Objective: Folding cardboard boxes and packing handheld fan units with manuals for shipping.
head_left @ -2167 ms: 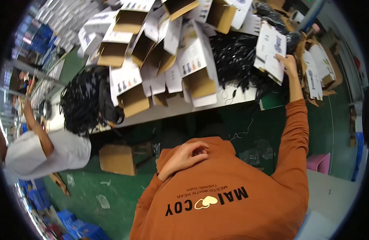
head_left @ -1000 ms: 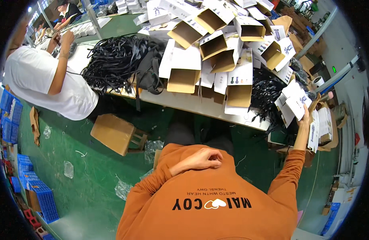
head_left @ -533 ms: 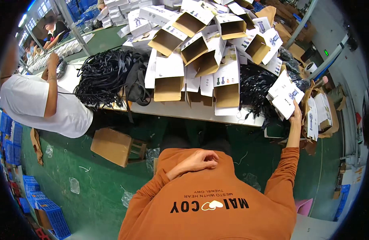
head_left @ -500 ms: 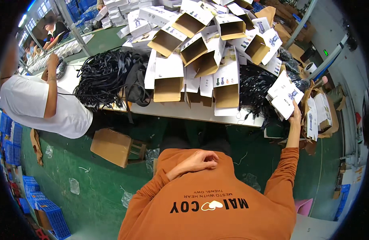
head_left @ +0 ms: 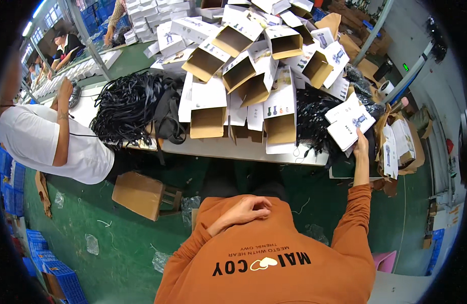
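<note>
At the right end of the table, my right hand (head_left: 361,147) grips the lower edge of a small stack of white booklets (head_left: 351,121) printed with a blue device. My fingers are partly hidden beneath it. The stack is beside a heap of black cables (head_left: 313,119). My left hand (head_left: 249,210) rests against the front of my orange top, loosely curled, with the thumb apart and nothing in it. In front of me, several white boxes (head_left: 208,96) with brown insides are piled on the table, many with an end facing me uncovered.
Black straps (head_left: 127,104) lie on the table's left part, near a co-worker in a white shirt (head_left: 56,142). A cardboard-covered stool (head_left: 138,192) stands on the green floor. At right is a brown carton (head_left: 403,147) holding white boxes. Blue crates (head_left: 58,271) stand lower left.
The view has shifted slightly, and the scene sits a little lower and further left. My right hand still holds the booklets, which have tilted slightly. My left hand stays at my front.
</note>
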`<state>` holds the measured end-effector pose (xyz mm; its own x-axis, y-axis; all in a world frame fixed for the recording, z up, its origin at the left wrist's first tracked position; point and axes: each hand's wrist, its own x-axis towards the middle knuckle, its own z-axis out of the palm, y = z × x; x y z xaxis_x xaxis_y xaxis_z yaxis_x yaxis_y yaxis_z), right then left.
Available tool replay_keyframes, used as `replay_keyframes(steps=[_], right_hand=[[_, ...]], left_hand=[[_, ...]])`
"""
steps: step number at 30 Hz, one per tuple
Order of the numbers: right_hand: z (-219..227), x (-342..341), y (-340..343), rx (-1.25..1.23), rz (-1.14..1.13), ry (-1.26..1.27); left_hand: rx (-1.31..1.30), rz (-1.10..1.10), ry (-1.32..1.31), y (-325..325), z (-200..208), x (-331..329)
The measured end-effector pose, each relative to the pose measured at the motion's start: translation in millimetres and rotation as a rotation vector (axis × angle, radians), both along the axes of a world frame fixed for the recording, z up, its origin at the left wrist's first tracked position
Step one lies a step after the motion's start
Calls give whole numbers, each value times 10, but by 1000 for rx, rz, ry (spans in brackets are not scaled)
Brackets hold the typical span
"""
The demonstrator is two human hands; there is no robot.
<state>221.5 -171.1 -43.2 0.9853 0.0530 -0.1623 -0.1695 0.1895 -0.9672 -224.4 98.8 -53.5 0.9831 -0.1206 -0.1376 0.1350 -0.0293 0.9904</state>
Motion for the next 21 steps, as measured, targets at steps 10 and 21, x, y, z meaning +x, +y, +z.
replay_keyframes(steps=[10,21], right_hand=[[-40,-142,120,-3,11,-62],[-11,-222,194,-81,-14,-64]], left_hand=[[128,-116,31,34,61,111],[-189,-46,185,-6,-2,116]])
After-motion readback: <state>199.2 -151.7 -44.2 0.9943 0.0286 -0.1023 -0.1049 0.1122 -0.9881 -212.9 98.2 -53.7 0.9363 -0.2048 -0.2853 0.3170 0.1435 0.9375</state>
